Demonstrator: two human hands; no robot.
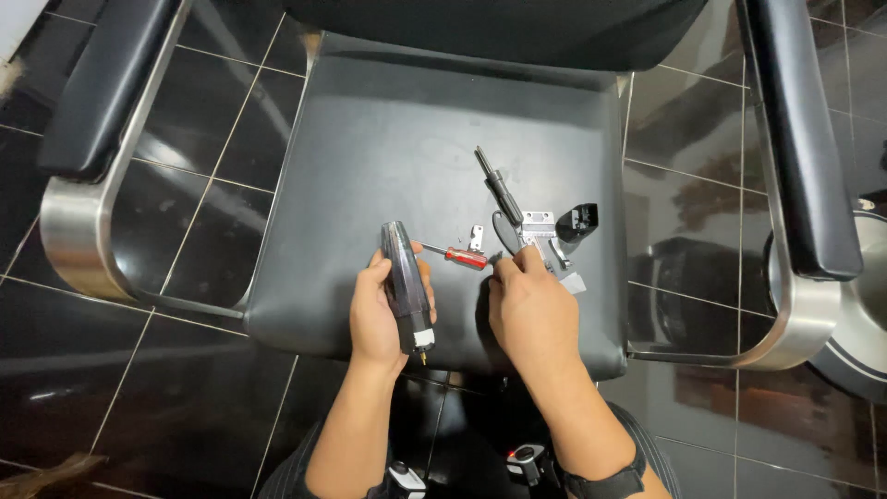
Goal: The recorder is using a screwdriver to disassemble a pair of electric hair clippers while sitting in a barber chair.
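Note:
My left hand [377, 310] grips a dark, tapered clipper body [405, 285] that lies lengthwise over the black chair seat [388, 139], its white end toward me. My right hand [531, 310] rests on the seat with fingertips touching small metal parts: a silver blade piece [539, 227] and a dark oval part [505, 233]. A small red-handled screwdriver [461, 255] lies between my two hands. A tiny metal bracket [477, 238] sits just above it.
A black screwdriver-like tool [497, 183] lies diagonally on the seat, and a black plastic cap [578, 222] sits at the right. Padded armrests with chrome frames [74, 231] flank the seat. Glossy black floor tiles surround the chair.

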